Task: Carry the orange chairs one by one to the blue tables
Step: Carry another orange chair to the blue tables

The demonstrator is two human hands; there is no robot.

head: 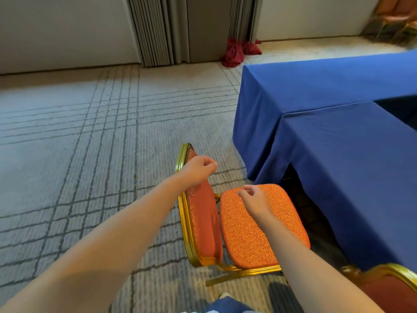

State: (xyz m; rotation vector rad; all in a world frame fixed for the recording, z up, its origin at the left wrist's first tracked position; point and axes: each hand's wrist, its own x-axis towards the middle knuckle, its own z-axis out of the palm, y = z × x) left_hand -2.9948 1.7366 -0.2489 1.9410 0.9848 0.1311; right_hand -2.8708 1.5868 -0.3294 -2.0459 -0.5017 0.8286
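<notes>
An orange chair (pixel 252 229) with a gold frame stands on the carpet, its seat facing the near blue table (pixel 361 168). My left hand (pixel 199 169) hovers over the top of the chair's backrest with its fingers loosely curled, holding nothing that I can see. Above the front part of the seat, my right hand (pixel 255 199) is also loosely curled and holds nothing. A second blue table (pixel 334 86) stands behind the first. The gold-framed backrest of another orange chair (pixel 390 288) shows at the bottom right, next to the near table.
Open striped carpet (pixel 90 143) spreads to the left. A red cloth (pixel 237 50) lies on the floor by folded wall panels (pixel 155 30) at the back. Blurred orange chairs (pixel 397 19) stand in the far right corner.
</notes>
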